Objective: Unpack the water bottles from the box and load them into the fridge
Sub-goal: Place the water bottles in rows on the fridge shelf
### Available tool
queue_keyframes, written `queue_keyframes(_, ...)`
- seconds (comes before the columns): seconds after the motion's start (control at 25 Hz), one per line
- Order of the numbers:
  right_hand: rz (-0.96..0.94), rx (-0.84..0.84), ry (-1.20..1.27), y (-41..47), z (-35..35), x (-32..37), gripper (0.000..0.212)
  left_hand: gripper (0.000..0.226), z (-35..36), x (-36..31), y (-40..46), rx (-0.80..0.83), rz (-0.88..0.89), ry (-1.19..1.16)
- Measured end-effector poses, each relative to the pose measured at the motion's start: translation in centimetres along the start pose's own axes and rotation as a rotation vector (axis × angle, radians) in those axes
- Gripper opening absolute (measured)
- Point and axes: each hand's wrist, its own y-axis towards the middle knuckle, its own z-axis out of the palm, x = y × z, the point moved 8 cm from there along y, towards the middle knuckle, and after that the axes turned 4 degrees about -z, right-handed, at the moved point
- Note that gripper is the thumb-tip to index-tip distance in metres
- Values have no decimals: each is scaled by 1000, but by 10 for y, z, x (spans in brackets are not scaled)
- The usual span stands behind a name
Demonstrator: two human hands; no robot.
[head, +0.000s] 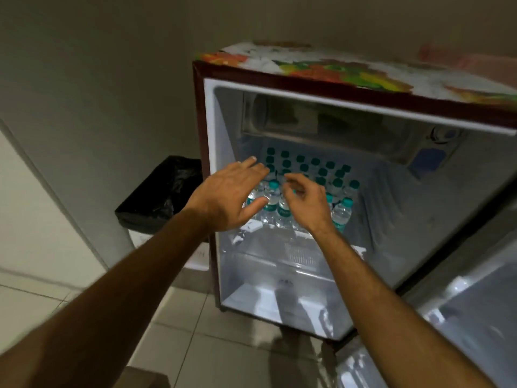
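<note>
Nearest, a corner of a brown cardboard box [145, 378] shows at the bottom edge of the view, on the pale tiled floor [195, 331]. Two bare forearms reach up and forward from there toward the open fridge [221, 169]. The left hand [226, 196] is spread flat, palm down, fingers straight and a little apart, holding nothing; its fingertips lie over the left end of the rows of bottles, though whether they touch the caps cannot be told. The right hand [303, 198] is just beside it, fingers loosely curled and pointing left, with nothing clearly gripped; whether its fingertips touch a bottle is not clear through the blur. Beneath and beyond both hands the water bottles [342, 212] stand upright in packed rows on the fridge's upper shelf [279, 228], clear plastic with teal caps, the rows running back to the rear wall. Below that shelf the lower part of the fridge shows a clear drawer and a white bottom. At the lower right the inside of the open fridge door [461, 317] is seen. Above the bottles sits the small freezer box [321, 124], and a patterned cloth [321, 67] in orange, green and white covers the top of the fridge. To the left of the fridge, against the wall, stands a bin lined with a black bag [159, 194].
</note>
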Motion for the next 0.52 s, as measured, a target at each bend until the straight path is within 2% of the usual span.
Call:
queue_keyframes(0.2,19,20,-3,-44,-9,-25,38,66,58,-16,-8,19,-143,-136)
queue_keyframes(0.36,-12,31,-10,-38,-9,-38,42,63,78,-23,6,-77,-229,-207)
queue_keyframes(0.48,-48,38,-19,-31,-8,-36,44,59,68,-35,6,-199,-203,-251)
queue_keyframes(0.52,-74,36,-5,-30,-9,-33,45,59,69,-38,7,-194,-218,-280)
